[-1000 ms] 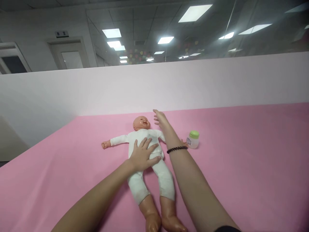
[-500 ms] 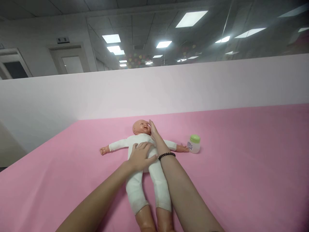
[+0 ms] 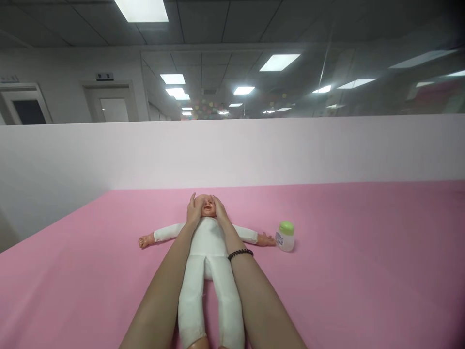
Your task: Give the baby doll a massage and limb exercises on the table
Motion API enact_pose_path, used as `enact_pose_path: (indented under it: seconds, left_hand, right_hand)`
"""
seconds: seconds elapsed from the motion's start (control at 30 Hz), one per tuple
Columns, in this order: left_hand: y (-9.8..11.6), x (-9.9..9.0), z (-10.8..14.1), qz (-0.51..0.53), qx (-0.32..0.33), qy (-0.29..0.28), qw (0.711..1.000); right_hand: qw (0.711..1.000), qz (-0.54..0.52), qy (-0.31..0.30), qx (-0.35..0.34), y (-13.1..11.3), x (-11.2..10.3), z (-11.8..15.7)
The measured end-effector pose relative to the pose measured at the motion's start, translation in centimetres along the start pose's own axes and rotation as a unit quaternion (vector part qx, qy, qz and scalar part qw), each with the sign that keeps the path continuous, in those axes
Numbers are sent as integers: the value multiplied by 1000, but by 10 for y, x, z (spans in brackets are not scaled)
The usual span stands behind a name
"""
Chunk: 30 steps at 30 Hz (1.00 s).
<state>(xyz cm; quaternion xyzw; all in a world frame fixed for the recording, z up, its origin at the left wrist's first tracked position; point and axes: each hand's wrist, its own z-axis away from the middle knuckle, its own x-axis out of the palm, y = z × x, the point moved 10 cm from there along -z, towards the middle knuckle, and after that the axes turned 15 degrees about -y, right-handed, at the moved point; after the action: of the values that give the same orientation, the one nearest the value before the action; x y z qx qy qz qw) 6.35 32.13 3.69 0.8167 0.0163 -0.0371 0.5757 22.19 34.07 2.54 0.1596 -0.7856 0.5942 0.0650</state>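
In the head view, resting left hand [image 3: 193, 211] and right hand [image 3: 220, 210], loosely open, against both sides of the head [image 3: 208, 209] of the doll [image 3: 208, 249], lying face-up on the pink tabletop [image 3: 345, 271] near the jar [image 3: 285, 240]. Probably feeling light, soft-bodied, smooth and stiffer at the head; best supporting beneath head and torso.

single head-worn view, looking forward and down over both forearms, from above

Bright ceiling panels [image 3: 279, 62] | dim ceiling | soft shadows | dark upper-right corner
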Motion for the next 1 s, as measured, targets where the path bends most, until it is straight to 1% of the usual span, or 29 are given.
enact_pose_path:
  seconds: [0.13, 0.27, 0.37, 0.53, 0.7, 0.87, 1.0]
  left_hand:
    - [-6, 2, -9, 22, 15, -27, 999]
    - [-14, 5, -14, 72, -7, -44, 996]
    - [-16, 6, -15, 88, -12, -57, 994]
    - [-17, 4, -15, 73, -15, -61, 995]
    - [-18, 3, -16, 59, -17, -63, 996]
    - [-17, 1, -17, 68, -16, -53, 996]
    - [-18, 3, -17, 77, -14, -61, 995]
  right_hand:
    - [1000, 22, -5, -9, 2, -1, -1]
    - [1000, 21, -22, 2, 6, 0, 2]
    - [999, 14, -39, 9, 9, 3, 2]
    - [998, 13, -62, 8, 14, 5, -5]
    - [995, 43, -86, 3, 19, 5, -13]
    - [994, 38, -101, -13, 16, 8, -10]
    - [994, 25, -106, -16, 14, 10, -7]
